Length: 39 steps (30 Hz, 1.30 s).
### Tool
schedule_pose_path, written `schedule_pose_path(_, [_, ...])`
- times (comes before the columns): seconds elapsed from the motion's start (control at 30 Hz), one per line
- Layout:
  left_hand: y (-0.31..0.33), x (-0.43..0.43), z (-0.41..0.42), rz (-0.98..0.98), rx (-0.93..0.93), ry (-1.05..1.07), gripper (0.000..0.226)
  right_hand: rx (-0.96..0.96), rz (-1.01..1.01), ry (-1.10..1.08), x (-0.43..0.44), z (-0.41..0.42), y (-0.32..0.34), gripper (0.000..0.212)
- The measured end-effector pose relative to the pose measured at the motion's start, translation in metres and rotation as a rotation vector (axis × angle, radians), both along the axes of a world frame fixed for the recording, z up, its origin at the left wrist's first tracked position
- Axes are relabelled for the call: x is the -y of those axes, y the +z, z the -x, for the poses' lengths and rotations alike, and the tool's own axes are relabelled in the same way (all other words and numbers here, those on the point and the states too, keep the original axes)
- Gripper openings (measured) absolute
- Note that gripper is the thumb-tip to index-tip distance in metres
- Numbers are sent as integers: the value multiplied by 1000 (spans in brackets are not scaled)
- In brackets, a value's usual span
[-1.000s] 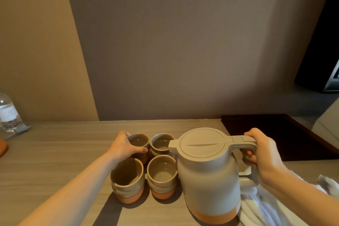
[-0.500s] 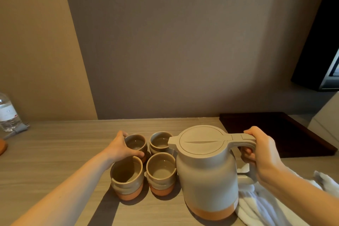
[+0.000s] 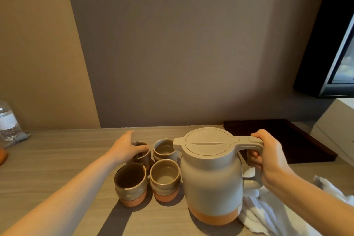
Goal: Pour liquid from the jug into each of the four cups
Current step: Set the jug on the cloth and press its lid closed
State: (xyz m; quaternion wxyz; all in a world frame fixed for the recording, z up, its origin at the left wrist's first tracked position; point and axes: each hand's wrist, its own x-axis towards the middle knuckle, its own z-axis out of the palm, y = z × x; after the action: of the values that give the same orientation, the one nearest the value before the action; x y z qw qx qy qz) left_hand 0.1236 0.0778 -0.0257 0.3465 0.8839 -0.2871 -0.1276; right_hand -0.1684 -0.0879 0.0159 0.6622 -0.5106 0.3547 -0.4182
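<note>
Beige plastic with a terracotta band at its foot, the jug (image 3: 210,188) stands upright on the pale wooden table (image 3: 57,168), just right of the four cups. Its round lid (image 3: 207,142) is down and its spout (image 3: 177,142) points left toward the far-right cup (image 3: 165,150). The right hand (image 3: 270,157) grips the jug's handle (image 3: 255,144) from the right, its fingers (image 3: 253,156) curled together through the loop and closed round the top bar. The cups stand in a tight two-by-two cluster, each grey-brown above and terracotta at the base. The near-left cup (image 3: 131,185) and the near-right cup (image 3: 164,180) sit side by side, almost touching, in front of the far pair. The left hand (image 3: 125,147) reaches in from the lower left and holds the far-left cup (image 3: 142,157), fingers bent over its rim and covering much of its mouth, thumb lifted behind. That cup looks tipped slightly toward the hand. Whether the cups hold liquid I cannot tell for certain, though the two right ones show pale, glossy insides. A crumpled white cloth (image 3: 277,214) lies under the right wrist, touching the jug's lower right side. Behind the jug a dark tray (image 3: 298,140) rests on the table by the wall. At the far left edge stands a clear water bottle (image 3: 8,120), well apart from the cups. A dark screen (image 3: 337,53) hangs at the upper right.
</note>
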Motion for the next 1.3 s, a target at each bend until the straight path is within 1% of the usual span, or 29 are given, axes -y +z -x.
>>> schedule_pose_path(0.1, [20, 1, 20, 153, 119, -74, 73, -6, 3, 6, -2, 4, -4, 37])
schedule_pose_path(0.23, [42, 4, 59, 349, 135, -204, 51, -14, -15, 21, -5, 9, -13, 33])
schedule_pose_path(0.33, [52, 5, 95, 408, 162, -314, 41, -1, -35, 32, -7, 11, -20, 30])
schedule_pose_path(0.43, [52, 3, 126, 413, 178, -431, 40, 10, -45, 32, -9, 12, -27, 28])
schedule_pose_path(0.5, [45, 1, 141, 386, 224, -487, 42, 11, -50, 37, -11, 13, -30, 28])
schedule_pose_path(0.6, [33, 0, 157, 314, 352, -532, 45, 9, -56, 41, -12, 12, -35, 28])
schedule_pose_path(0.73, [22, -2, 168, 288, 530, -603, 50, 20, -83, 32, -12, 12, -42, 24])
schedule_pose_path(0.83, [15, -4, 175, 242, 667, -668, 55, 41, -115, 15, -10, 12, -45, 28])
schedule_pose_path(0.9, [10, -3, 177, 228, 716, -682, 54, 51, -107, 5, -9, 12, -46, 29])
schedule_pose_path(1.07, [3, 8, 173, 223, 748, -675, 51, 37, -110, -46, -1, 11, -52, 29])
schedule_pose_path(1.3, [3, 31, 159, 266, 716, -652, 44, 20, -149, -115, 10, -3, -51, 28])
